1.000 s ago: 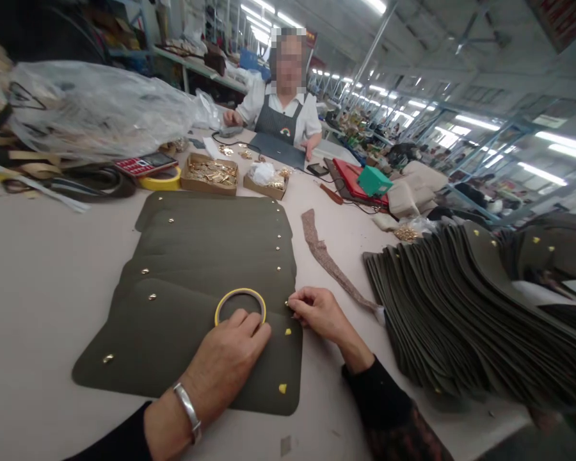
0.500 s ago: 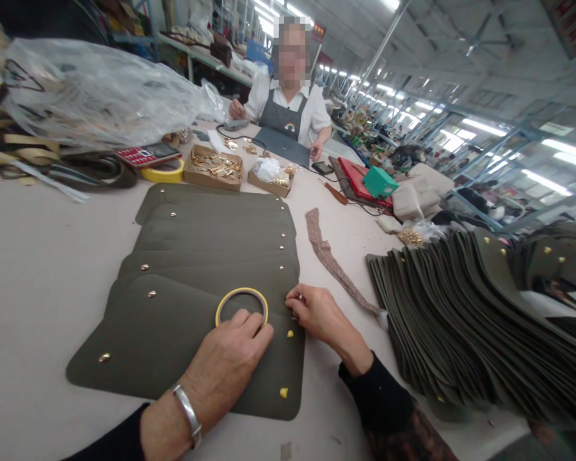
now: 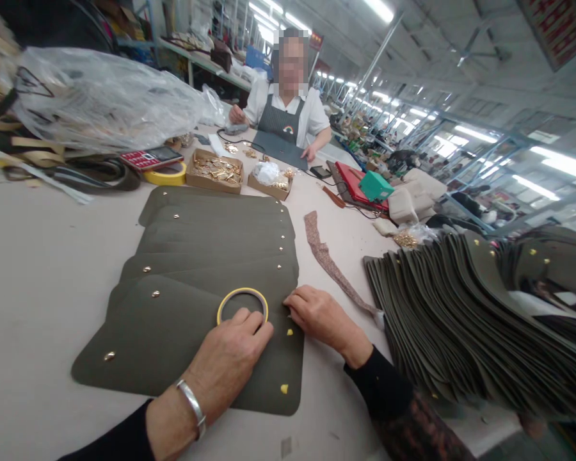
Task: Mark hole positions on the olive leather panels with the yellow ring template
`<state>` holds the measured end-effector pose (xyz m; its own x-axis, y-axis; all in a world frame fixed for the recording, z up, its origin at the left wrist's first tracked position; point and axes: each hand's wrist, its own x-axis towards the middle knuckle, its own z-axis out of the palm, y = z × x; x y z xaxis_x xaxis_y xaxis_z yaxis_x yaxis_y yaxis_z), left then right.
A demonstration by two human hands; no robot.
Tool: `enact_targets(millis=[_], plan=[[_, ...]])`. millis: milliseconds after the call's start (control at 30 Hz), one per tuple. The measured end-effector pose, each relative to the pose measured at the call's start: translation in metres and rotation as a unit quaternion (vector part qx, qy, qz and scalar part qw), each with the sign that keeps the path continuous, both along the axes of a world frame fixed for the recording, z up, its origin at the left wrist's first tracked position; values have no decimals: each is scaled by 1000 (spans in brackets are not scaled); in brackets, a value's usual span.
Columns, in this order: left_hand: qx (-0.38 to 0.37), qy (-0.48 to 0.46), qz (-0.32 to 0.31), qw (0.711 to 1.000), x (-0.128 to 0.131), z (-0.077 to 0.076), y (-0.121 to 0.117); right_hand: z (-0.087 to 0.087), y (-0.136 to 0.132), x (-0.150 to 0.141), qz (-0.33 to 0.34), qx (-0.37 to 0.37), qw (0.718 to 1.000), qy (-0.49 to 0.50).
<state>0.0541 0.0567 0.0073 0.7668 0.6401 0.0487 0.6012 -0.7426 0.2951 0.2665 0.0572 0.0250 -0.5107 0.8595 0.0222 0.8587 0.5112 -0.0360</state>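
Several dark olive leather panels (image 3: 173,320) with small gold studs lie overlapped on the table in front of me. A thin yellow tape ring (image 3: 242,296) rests on the nearest panel. My left hand (image 3: 228,358) lies on that panel with its fingers curled over the ring's near edge. My right hand (image 3: 317,315) presses down at the panel's right edge, fingers together, near a small yellow tab (image 3: 289,332). Another yellow tab (image 3: 283,388) sits nearer the panel's front corner.
A tall fanned stack of the same olive panels (image 3: 461,320) fills the right side. A patterned strip (image 3: 326,256) lies between. Cardboard trays of gold hardware (image 3: 216,169), a yellow tape roll (image 3: 166,174) and a plastic bag (image 3: 105,102) stand behind. A person (image 3: 290,115) works opposite.
My right hand has gone from a pinch at the panel's right edge to pressing flatter on it. My left hand stays on the yellow ring.
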Motion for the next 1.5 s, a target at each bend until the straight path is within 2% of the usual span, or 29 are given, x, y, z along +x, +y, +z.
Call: enact_targets(millis=[100, 200, 300, 400, 500, 567, 633, 733, 833, 900, 1000, 1100, 1400, 1500], plan=[[3, -7, -4, 1000, -1, -1, 1, 5, 8, -8, -23, -45, 998, -41], [20, -26, -4, 999, -6, -4, 7, 11, 20, -16, -102, -105, 989, -30], [71, -44, 34, 996, -11, -5, 17, 14, 29, -21, -165, -137, 977, -5], [117, -36, 71, 990, -15, -3, 25, 16, 30, -23, -179, -143, 973, 18], [126, -24, 62, 990, -17, -1, 25, 18, 19, -22, -178, -156, 971, 46], [118, -59, 48, 990, -21, -1, 22, 20, 7, -20, -167, -175, 968, 66], [102, -137, 33, 985, -24, 0, 18, 22, -7, -19, -153, -182, 966, 100], [68, -240, 24, 968, -27, 8, 9, 25, -25, -20, -171, -109, 954, 219], [31, -248, 27, 968, -25, 20, 1, 26, -39, -26, -176, -21, 915, 361], [19, -240, 31, 970, -22, 25, -4, 27, -45, -33, -135, 6, 904, 405], [33, -231, 36, 972, -19, 26, -8, 28, -51, -41, -68, 34, 913, 400], [54, -220, 43, 973, -18, 24, -11, 27, -53, -46, -34, 63, 923, 379], [116, -199, 16, 973, -14, 22, -15, 13, -54, -48, -28, 124, 937, 327], [108, -187, 27, 976, -14, 22, -15, 11, -52, -48, -34, 130, 943, 303]])
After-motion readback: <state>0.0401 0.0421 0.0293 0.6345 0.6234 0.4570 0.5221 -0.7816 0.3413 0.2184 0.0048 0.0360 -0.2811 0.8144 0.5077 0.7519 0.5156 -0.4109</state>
